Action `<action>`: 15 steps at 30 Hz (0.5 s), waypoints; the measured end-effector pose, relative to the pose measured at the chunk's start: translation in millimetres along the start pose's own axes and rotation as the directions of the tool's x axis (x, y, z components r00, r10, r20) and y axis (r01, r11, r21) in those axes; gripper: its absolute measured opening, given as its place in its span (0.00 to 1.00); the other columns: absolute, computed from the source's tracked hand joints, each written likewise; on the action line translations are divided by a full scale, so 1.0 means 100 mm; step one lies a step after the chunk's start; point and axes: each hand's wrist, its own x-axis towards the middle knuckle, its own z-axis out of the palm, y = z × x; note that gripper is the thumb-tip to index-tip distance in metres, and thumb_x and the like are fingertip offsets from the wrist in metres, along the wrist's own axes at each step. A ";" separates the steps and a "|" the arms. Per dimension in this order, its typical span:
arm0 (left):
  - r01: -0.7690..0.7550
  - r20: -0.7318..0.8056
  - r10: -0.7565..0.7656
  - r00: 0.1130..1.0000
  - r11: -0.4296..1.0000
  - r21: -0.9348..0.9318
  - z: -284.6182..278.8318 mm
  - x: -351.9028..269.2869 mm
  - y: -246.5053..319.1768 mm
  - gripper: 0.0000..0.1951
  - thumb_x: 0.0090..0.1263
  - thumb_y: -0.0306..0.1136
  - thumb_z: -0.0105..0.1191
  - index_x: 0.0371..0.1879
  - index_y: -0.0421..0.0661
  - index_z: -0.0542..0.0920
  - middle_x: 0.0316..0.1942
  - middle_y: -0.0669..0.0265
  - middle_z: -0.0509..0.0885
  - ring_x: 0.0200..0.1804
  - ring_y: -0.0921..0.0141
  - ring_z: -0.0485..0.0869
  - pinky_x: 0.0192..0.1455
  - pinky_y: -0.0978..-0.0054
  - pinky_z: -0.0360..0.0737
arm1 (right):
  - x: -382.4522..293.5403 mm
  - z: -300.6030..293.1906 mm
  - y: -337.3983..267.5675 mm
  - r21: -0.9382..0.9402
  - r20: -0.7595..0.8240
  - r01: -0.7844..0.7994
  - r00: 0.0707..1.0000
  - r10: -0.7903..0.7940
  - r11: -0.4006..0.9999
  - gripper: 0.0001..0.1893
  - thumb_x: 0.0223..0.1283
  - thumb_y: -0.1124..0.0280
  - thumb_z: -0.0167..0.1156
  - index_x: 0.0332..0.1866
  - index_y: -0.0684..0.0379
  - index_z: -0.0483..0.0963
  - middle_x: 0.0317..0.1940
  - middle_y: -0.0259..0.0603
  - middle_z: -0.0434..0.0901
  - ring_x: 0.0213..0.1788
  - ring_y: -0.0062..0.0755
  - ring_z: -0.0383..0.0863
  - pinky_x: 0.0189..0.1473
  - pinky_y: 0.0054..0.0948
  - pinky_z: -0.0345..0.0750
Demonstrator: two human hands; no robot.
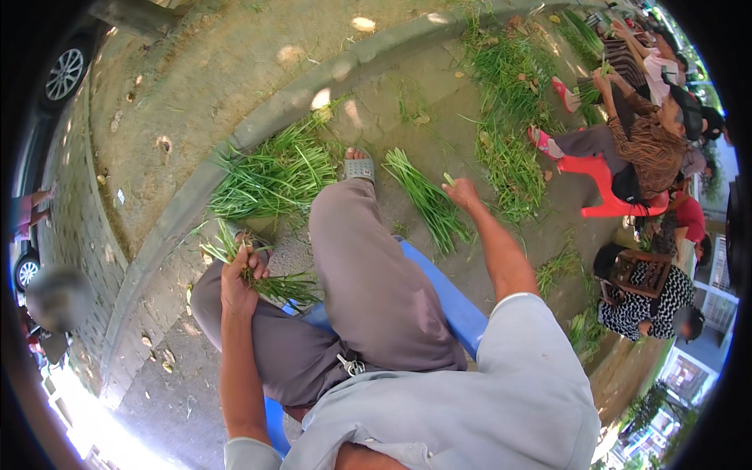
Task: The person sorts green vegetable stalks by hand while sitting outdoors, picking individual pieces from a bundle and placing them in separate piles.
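Observation:
My left hand [244,271] grips a small bunch of long green stalks [218,247], which look like garlic chives, above my left knee. Their pale ends stick out past the thumb, and the loose leaves droop toward my lap. To the right of my right foot, my right hand [464,194] is closed, with a short pale-green stalk end [449,178] poking out at the fingertips. Just left of that hand lies a neat bundle of stalks [420,197] on the pavement. A larger heap of loose stalks [282,170] spreads between my feet and the kerb.
A blue plastic stool [446,299] is under me. The concrete kerb [288,97] curves past the heap. Scattered green trimmings [511,117] lie beyond my right hand. A person on a red plastic stool [599,182] holds stalks; other people sit nearby. A car wheel [64,73] shows far left.

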 end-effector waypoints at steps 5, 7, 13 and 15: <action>0.043 -0.021 -0.043 0.999 0.999 0.030 0.07 0.20 -0.04 0.10 0.76 0.39 0.54 0.41 0.44 0.77 0.27 0.70 0.73 0.27 0.72 0.70 0.36 0.68 0.73 | 0.21 0.49 0.10 -0.085 -0.024 0.009 1.000 -0.012 0.996 0.26 0.64 0.43 0.58 0.44 0.60 0.82 0.46 0.56 0.84 0.51 0.58 0.82 0.54 0.51 0.77; 0.080 -0.051 -0.077 0.996 0.995 0.064 0.16 0.23 -0.02 0.11 0.76 0.40 0.55 0.40 0.44 0.77 0.27 0.70 0.72 0.27 0.72 0.70 0.36 0.69 0.73 | 0.32 0.60 -0.03 -0.063 -0.007 0.034 0.999 -0.035 0.997 0.26 0.64 0.44 0.58 0.45 0.60 0.82 0.47 0.56 0.84 0.51 0.58 0.82 0.53 0.51 0.78; 0.131 -0.082 -0.123 0.989 0.985 0.110 0.33 0.30 0.00 0.11 0.75 0.39 0.55 0.41 0.44 0.76 0.27 0.69 0.72 0.27 0.72 0.71 0.36 0.69 0.73 | 0.69 0.68 -0.40 -0.007 -0.027 0.011 1.000 -0.011 1.000 0.23 0.65 0.48 0.58 0.40 0.62 0.81 0.45 0.57 0.83 0.50 0.59 0.82 0.51 0.53 0.78; 0.150 -0.092 -0.141 0.986 0.983 0.106 0.31 0.33 0.00 0.10 0.75 0.38 0.55 0.41 0.44 0.75 0.27 0.68 0.72 0.28 0.71 0.71 0.36 0.68 0.73 | 0.82 0.71 -0.43 -0.005 -0.027 0.012 1.000 -0.012 1.000 0.22 0.65 0.48 0.59 0.40 0.62 0.81 0.45 0.57 0.83 0.50 0.60 0.82 0.50 0.53 0.77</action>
